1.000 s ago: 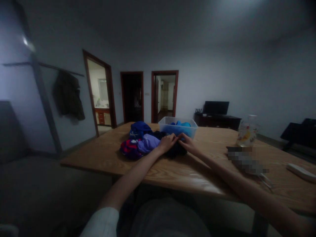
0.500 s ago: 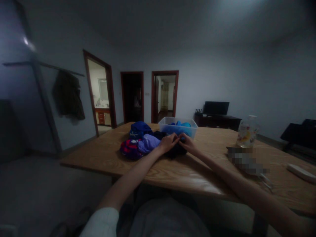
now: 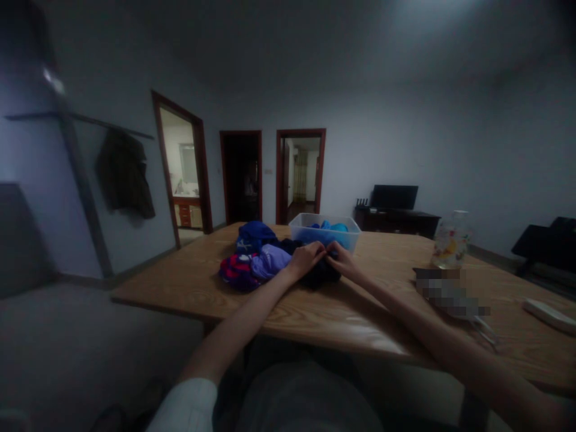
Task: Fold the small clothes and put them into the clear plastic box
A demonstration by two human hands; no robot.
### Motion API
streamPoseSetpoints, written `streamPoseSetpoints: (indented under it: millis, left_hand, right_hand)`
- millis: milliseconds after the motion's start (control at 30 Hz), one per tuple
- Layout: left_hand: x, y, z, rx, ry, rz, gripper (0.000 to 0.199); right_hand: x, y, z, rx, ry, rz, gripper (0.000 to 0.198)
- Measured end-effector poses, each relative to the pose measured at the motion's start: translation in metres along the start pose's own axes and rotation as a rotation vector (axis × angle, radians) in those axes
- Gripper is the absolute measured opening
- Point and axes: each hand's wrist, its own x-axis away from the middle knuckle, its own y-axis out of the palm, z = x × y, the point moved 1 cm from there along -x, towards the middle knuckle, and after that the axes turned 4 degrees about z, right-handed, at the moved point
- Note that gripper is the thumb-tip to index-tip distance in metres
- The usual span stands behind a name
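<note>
My left hand and my right hand meet over a bunched black cloth on the table. The fingertips of both are pinched together on its upper edge, nearly touching each other. What kind of garment it is I cannot make out. Left of my left hand lies a small heap of cloth items: a lavender one, a pink-and-purple patterned one and a dark blue one with a pale print. Just beyond my hands stands a clear plastic box holding bright blue cloth.
The wooden table spans the view. On its right side stand a clear jug with a fruit print, a blurred-out packet and a long white object. Doorways and a television are farther back.
Almost nothing differs. My fingers have shifted very slightly on the black cloth; the heap and the box are where they were.
</note>
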Motion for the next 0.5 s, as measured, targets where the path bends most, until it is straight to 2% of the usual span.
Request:
streamPoseSetpoints:
  millis: [367,500]
  left_hand:
    - [0.0014,0.0038,-0.0017,0.095,-0.007,0.018,0.020]
    - [0.0013,0.0048,-0.0018,0.116,0.014,0.032,0.017]
  right_hand:
    - [-0.0034,0.0043,0.0076,0.045,-0.058,0.044,0.009]
    - [-0.0025,-0.0003,0.0026,-0.039,-0.052,0.011,0.015]
